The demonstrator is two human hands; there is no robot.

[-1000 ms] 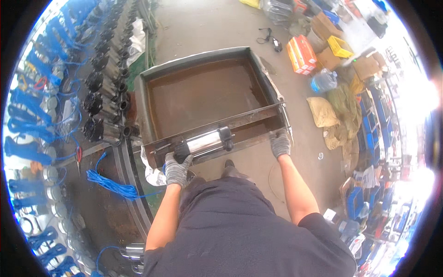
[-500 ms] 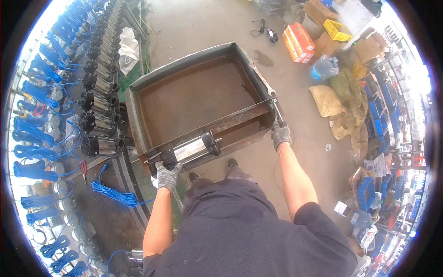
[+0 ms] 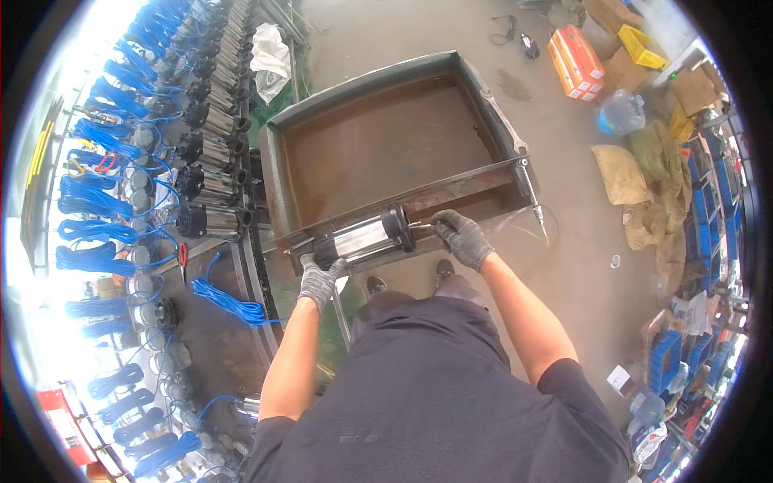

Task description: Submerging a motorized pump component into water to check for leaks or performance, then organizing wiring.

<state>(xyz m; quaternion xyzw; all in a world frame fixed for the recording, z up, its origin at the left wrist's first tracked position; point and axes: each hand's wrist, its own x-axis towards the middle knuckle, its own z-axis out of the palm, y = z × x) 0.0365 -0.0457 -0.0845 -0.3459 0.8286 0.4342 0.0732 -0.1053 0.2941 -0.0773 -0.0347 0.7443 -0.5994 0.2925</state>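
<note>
1. Here's the cylinder, shiny in the middle with black ends, lying on its side along the near edge of the big tray, right in front of the person's legs.
2. Its long axis runs across the body, left to right, with the right end tipping slightly farther away.
3. At the left end, the gloved left hand, thumb and fingers spread apart against the near side; I can't tell whether that grip closes round it underneath.
4. Over on the other end, the gloved right hand has its fingertips at the short shaft poking out; the grip looks narrow, but whether it's pinching anything, I can't tell.
5. And this is the key line: shaft pointing straight at the right hand, cylinder to that grip's left, right hand much the nearer one to the shaft.
6. Up on the tray's right rim, a wrench; just nearer, a slim metal tool, well apart from the right hand.
7. Off left, a coil of blue cable.
</note>
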